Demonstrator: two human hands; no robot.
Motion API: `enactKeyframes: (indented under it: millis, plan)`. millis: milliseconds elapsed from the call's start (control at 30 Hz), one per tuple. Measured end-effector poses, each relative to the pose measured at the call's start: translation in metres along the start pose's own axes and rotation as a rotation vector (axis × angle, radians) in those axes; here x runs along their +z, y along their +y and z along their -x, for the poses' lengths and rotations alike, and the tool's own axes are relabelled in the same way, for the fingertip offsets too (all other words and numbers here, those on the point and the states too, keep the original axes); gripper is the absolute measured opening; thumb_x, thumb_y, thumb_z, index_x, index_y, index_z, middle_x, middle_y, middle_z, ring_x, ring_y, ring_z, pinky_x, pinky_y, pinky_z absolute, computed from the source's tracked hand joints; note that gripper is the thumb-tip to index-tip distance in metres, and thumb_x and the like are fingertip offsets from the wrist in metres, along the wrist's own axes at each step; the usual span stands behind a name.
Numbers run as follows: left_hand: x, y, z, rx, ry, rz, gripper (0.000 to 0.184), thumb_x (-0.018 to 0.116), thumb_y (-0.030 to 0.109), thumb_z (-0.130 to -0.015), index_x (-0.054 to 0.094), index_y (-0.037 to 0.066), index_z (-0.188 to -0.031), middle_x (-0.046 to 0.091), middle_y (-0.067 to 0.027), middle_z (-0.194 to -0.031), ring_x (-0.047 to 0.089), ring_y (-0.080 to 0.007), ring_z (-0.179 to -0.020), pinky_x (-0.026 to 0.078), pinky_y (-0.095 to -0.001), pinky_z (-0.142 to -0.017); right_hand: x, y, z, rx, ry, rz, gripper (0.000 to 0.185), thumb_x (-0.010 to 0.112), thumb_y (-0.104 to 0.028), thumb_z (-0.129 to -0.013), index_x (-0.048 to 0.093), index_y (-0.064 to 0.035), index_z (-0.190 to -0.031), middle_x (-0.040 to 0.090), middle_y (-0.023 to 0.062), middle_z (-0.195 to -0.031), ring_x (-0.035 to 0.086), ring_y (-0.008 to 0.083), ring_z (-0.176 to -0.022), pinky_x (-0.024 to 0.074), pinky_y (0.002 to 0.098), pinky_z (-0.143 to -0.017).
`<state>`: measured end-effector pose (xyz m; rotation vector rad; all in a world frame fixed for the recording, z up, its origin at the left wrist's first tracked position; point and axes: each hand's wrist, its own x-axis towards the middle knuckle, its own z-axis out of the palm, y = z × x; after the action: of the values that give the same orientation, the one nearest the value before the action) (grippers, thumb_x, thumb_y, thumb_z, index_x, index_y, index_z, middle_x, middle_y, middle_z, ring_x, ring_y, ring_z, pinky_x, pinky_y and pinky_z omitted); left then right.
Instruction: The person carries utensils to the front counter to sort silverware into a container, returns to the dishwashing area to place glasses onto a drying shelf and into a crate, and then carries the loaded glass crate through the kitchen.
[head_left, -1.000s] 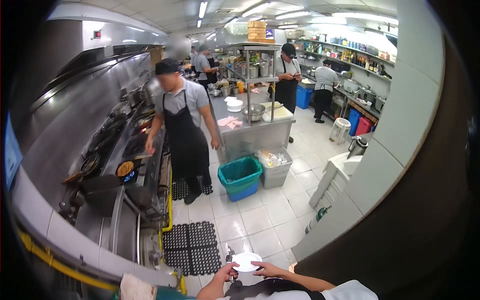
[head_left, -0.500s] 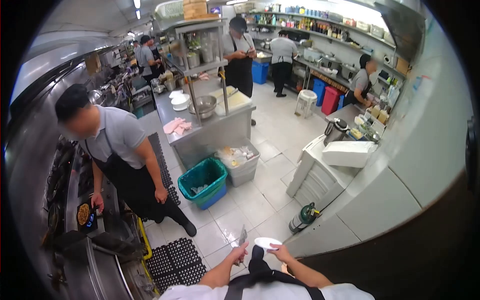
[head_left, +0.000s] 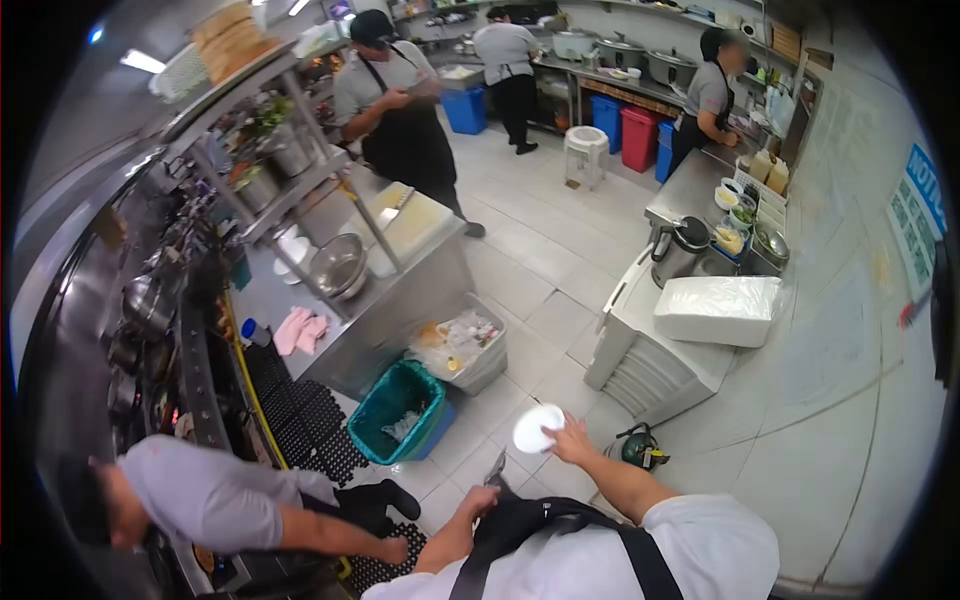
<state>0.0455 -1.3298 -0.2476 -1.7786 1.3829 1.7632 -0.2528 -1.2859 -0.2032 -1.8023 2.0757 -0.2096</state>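
A small white plate [head_left: 538,428] is gripped at its right edge by my right hand [head_left: 570,440], whose arm reaches forward. Lower and to the left, my left hand [head_left: 478,500] is closed around a metal utensil [head_left: 496,466] that points up from the fist; its exact kind is hard to tell. The two hands are apart. Beyond them on the floor stands a bin with a green liner [head_left: 400,412], beside a grey bin of rubbish [head_left: 462,350].
A co-worker [head_left: 210,495] bends at the stove on the lower left. A steel counter [head_left: 360,330] holds a bowl and pink cloth. At right are a white cabinet [head_left: 650,350], a green cylinder [head_left: 637,447] and a tiled wall. Other people stand farther back.
The view has swung to the right. My right hand has carried the plate forward, away from my left hand, which let go of it earlier. The co-worker at the stove now leans lower.
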Motion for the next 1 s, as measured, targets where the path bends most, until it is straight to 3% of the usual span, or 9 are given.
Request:
enactKeyframes:
  millis: [167, 333, 400, 500, 533, 767, 867, 900, 1000]
  plan:
    - [-0.018, 0.099, -0.089, 0.132, -0.223, -0.44, 0.041, 0.064, 0.044, -0.085, 0.064, 0.007, -0.068, 0.057, -0.009, -0.06, 0.052, -0.023, -0.048, 0.041, -0.039, -0.044, -0.095, 0.01, -0.142, -0.102, 0.407, -0.01, 0.075, 0.08, -0.018, -0.069, 0.051, -0.0308, -0.136, 0.045, 0.0162, -0.14, 0.023, 0.0347, -0.142, 0.0174, 0.0664, -0.108]
    - [-0.091, 0.247, -0.154, 0.203, -0.232, -0.538, 0.039, 0.064, 0.039, -0.085, 0.067, 0.003, -0.073, 0.058, -0.0088, -0.061, 0.047, -0.0212, -0.046, 0.041, -0.0379, -0.042, -0.19, 0.045, -0.276, -0.131, 0.545, -0.026, 0.074, 0.081, -0.015, -0.067, 0.054, -0.028, -0.135, 0.047, 0.0188, -0.138, 0.028, 0.0376, -0.14, 0.0169, 0.0657, -0.108]
    - [-0.125, 0.306, -0.203, 0.044, -0.189, -0.496, 0.035, 0.062, 0.031, -0.083, 0.07, -0.003, -0.082, 0.064, -0.0151, -0.068, 0.059, -0.0258, -0.053, 0.047, -0.04, -0.047, -0.214, 0.068, -0.317, -0.057, 0.596, -0.034, 0.073, 0.081, -0.015, -0.067, 0.054, -0.0278, -0.134, 0.048, 0.0195, -0.137, 0.028, 0.0379, -0.139, 0.0164, 0.0658, -0.108]
    - [-0.179, 0.377, -0.262, 0.386, -0.143, -0.508, 0.034, 0.061, 0.03, -0.08, 0.069, -0.003, -0.074, 0.064, -0.0158, -0.064, 0.057, -0.0263, -0.048, 0.045, -0.0405, -0.045, -0.231, 0.1, -0.35, 0.098, 0.631, -0.023, 0.073, 0.08, -0.016, -0.068, 0.054, -0.0281, -0.135, 0.048, 0.0201, -0.137, 0.027, 0.0381, -0.14, 0.0156, 0.066, -0.108]
    - [-0.189, 0.405, -0.27, 0.313, -0.1, -0.555, 0.034, 0.062, 0.03, -0.079, 0.069, -0.003, -0.075, 0.064, -0.0165, -0.066, 0.059, -0.0261, -0.05, 0.046, -0.0411, -0.046, -0.229, 0.113, -0.354, 0.154, 0.631, -0.012, 0.073, 0.08, -0.016, -0.069, 0.053, -0.0283, -0.135, 0.048, 0.0202, -0.137, 0.027, 0.0381, -0.14, 0.0154, 0.0661, -0.108]
    - [-0.19, 0.571, -0.343, 0.216, -0.123, -0.524, 0.036, 0.063, 0.03, -0.079, 0.069, -0.005, -0.076, 0.068, -0.0169, -0.072, 0.061, -0.0244, -0.056, 0.047, -0.0427, -0.052, -0.215, 0.217, -0.373, 0.473, 0.321, 0.005, 0.067, 0.076, -0.024, -0.074, 0.053, -0.0311, -0.136, 0.044, 0.0176, -0.142, 0.023, 0.0364, -0.142, 0.0103, 0.0698, -0.108]
    - [-0.163, 0.596, -0.386, 0.471, -0.304, -0.713, 0.036, 0.062, 0.034, -0.082, 0.07, -0.002, -0.079, 0.063, -0.0123, -0.067, 0.054, -0.0243, -0.051, 0.044, -0.0419, -0.048, -0.196, 0.276, -0.398, 0.606, 0.194, 0.002, 0.06, 0.073, -0.037, -0.078, 0.054, -0.0328, -0.135, 0.048, 0.017, -0.14, 0.022, 0.0355, -0.143, 0.0083, 0.0746, -0.104]
    - [-0.151, 0.615, -0.391, 0.133, -0.284, -0.63, 0.038, 0.062, 0.036, -0.083, 0.069, -0.001, -0.083, 0.064, -0.0117, -0.068, 0.054, -0.0248, -0.051, 0.044, -0.0416, -0.048, -0.202, 0.295, -0.414, 0.673, 0.096, -0.027, 0.059, 0.071, -0.042, -0.078, 0.054, -0.0329, -0.134, 0.048, 0.0161, -0.14, 0.021, 0.0356, -0.143, 0.0072, 0.0758, -0.103]
    - [-0.141, 0.635, -0.461, 0.168, -0.559, -0.933, 0.042, 0.06, 0.048, -0.083, 0.071, 0.008, -0.08, 0.064, -0.0107, -0.069, 0.06, -0.0231, -0.064, 0.047, -0.0404, -0.057, -0.227, 0.345, -0.464, 0.755, -0.052, -0.05, 0.06, 0.067, -0.052, -0.078, 0.055, -0.033, -0.133, 0.05, 0.0138, -0.139, 0.019, 0.0361, -0.144, 0.0044, 0.0774, -0.102]
